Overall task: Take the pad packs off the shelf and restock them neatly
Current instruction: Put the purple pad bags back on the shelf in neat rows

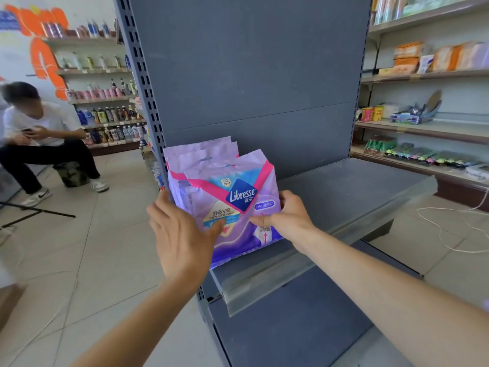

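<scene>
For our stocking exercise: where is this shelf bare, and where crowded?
Bare: the shelf from the right hand to its right end, between back panel and front rail. Crowded: the left end, pad packs against the upright, left hand alongside.

The pad packs [225, 197] at centre are lilac and purple with pink bands and a dark blue logo badge. The shelf [344, 197] is slate grey; an orange wall figure [42, 49] fills the upper left.

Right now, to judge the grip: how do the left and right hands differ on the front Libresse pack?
The left hand has straight fingers, the right hand curled ones. The left hand presses the stack's left side, the right hand pinches the front Libresse pack's right edge. Both touch that pack.
</scene>
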